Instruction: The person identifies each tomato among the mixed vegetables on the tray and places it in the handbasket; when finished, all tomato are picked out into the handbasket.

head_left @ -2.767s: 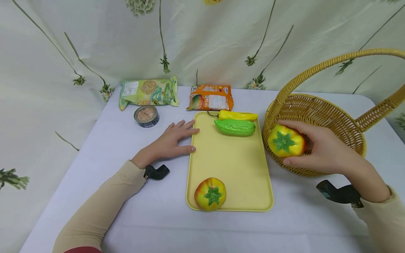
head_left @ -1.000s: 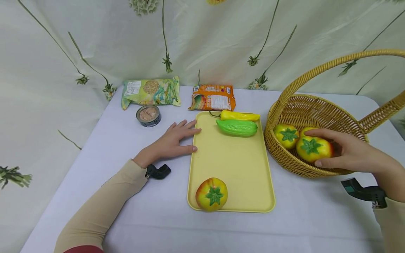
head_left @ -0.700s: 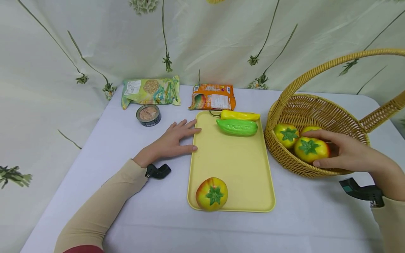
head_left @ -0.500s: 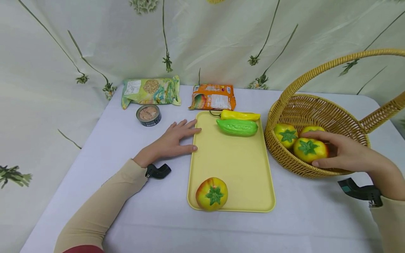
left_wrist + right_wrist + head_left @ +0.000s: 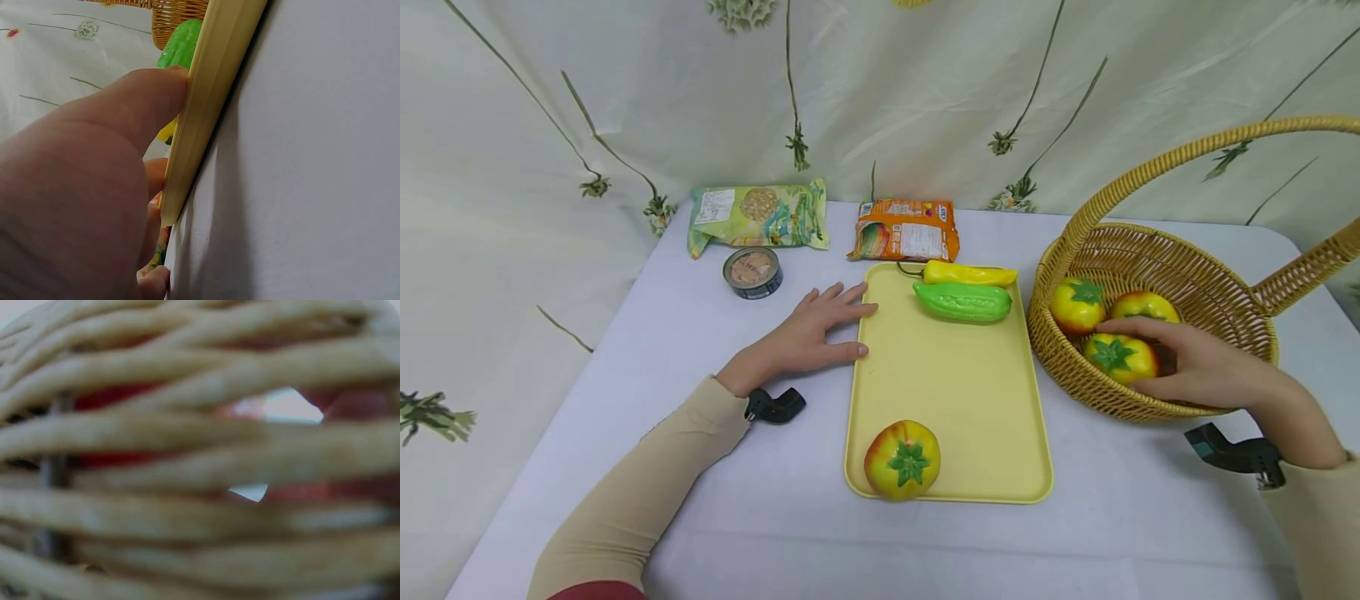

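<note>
In the head view my right hand (image 5: 1206,362) reaches over the near rim of the wicker basket (image 5: 1097,396), its fingers and thumb around a yellow-red tomato (image 5: 1116,358) with a green star-shaped calyx. Two more tomatoes sit behind it: one tomato (image 5: 1077,307) at the basket's left wall, another tomato (image 5: 1144,307) just past my fingers. The right wrist view is filled by blurred wicker strands (image 5: 187,437). My left hand (image 5: 805,333) lies with fingers spread, fingertips and thumb on the left edge of the yellow tray (image 5: 955,392); the left wrist view shows the thumb on the rim.
A tomato (image 5: 902,461) sits at the tray's near left corner. A yellow pepper (image 5: 970,274) and a green cucumber-like vegetable (image 5: 962,302) lie at its far end. Behind are a green packet (image 5: 760,217), an orange packet (image 5: 904,231) and a tin (image 5: 752,273). The basket's tall handle (image 5: 1187,154) arches up.
My right hand has carried the tomato into the basket, then shifted it left and nearer the front wall. The tomatoes behind it now show more. The left hand has stayed at the tray.
</note>
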Motion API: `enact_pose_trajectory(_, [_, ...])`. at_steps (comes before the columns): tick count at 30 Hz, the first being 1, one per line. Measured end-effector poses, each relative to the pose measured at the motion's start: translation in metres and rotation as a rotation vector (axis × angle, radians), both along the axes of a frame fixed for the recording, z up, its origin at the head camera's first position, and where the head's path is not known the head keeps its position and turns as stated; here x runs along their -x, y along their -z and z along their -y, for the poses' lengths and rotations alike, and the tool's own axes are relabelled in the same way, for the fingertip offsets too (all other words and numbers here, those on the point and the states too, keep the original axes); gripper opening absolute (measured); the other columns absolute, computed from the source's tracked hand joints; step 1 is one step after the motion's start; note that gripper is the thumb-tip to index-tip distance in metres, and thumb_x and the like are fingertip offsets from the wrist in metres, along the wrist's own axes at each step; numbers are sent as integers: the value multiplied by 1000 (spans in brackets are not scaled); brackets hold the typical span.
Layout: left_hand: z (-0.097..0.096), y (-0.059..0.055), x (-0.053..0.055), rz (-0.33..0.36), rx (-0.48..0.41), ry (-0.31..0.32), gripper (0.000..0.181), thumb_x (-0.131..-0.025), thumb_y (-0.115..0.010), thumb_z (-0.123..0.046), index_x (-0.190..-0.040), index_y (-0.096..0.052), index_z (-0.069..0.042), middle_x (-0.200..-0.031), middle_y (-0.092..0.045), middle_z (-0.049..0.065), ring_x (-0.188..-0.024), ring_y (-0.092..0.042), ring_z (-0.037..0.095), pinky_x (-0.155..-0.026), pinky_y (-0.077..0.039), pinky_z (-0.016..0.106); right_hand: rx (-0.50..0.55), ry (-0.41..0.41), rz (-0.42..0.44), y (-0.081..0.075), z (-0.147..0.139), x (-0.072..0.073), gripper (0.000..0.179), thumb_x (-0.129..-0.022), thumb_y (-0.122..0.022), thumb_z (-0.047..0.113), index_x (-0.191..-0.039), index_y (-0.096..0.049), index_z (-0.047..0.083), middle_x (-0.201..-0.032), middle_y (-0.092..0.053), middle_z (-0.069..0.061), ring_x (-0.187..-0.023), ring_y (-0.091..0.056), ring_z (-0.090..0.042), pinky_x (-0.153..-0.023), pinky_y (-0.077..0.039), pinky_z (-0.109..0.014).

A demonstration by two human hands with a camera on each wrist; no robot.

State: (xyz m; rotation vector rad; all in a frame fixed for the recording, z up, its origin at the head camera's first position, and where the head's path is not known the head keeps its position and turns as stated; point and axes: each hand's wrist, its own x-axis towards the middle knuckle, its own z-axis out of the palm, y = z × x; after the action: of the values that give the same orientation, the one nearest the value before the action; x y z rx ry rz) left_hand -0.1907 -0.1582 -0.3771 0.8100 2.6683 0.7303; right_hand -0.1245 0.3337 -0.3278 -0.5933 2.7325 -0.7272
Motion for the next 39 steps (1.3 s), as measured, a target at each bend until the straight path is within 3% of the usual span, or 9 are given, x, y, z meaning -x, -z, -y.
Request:
enact_pose_trajectory(5, [1, 0, 0, -11, -7, 8, 66, -96, -66, -44, -154, -48, -19, -171, -23, 8, -159, -9, 42, -125, 0, 67, -17, 13, 11, 0, 5, 2, 64, -84, -82, 12, -143, -55, 13, -135, -59, -20, -112, -55, -33, -85, -50, -31])
enact_pose_trajectory(10, [1, 1, 0, -12, -15, 12, 65, -96, -66, -44, -153, -48, -19, -171, -23, 8, -159, -9, 43, -125, 0, 67, -27, 1, -28, -1, 6, 1, 64, -84, -83, 13, -142, -56, 14, -131, -63, -18, -112, -57, -31, -85, -50, -24])
enact_pose_trajectory(15, [1, 2, 0, -11, -16, 10, 65, -96, -66, -44, -153, -49, -19, -171, -24, 8, -159, -10, 43, -125, 0, 67, -70, 8, -68, -3, 5, 0, 67, -81, -86, 16, -141, -56, 11, -129, -63, -21, -110, -59, -35, -84, -53, -35])
enact_pose_trajectory(22, [0, 3, 1, -6, -17, 12, 65, -97, -65, -44, -154, -48, -19, -171, -23, 8, -159, -9, 42, -125, 1, 66, -97, 70, -16, -9, -2, -1, 74, -81, -87, 23, -144, -52, 6, -129, -63, -25, -108, -61, -38, -79, -58, -43])
enact_pose_trajectory(27, [1, 1, 1, -12, -13, 16, 65, -96, -66, -44, -154, -48, -18, -171, -23, 9, -159, -9, 43, -125, 1, 67, -71, 68, -27, -8, 3, 0, 72, -83, -86, 22, -144, -52, 5, -130, -65, -26, -109, -64, -38, -80, -59, -38])
enact_pose_trajectory(32, [2, 0, 0, -18, -20, 18, 66, -96, -67, -42, -154, -48, -17, -171, -23, 11, -158, -9, 45, -124, 1, 68, -58, 50, -54, -8, 9, 0, 69, -83, -85, 20, -143, -54, 8, -127, -67, -22, -104, -65, -30, -74, -54, -22])
enact_pose_trajectory(39, [2, 1, 0, -10, -20, 13, 66, -96, -66, -43, -154, -48, -18, -171, -23, 9, -159, -9, 43, -125, 1, 67, -36, 61, -65, -6, 15, -1, 68, -85, -84, 20, -144, -53, 8, -128, -66, -23, -103, -68, -35, -76, -57, -28])
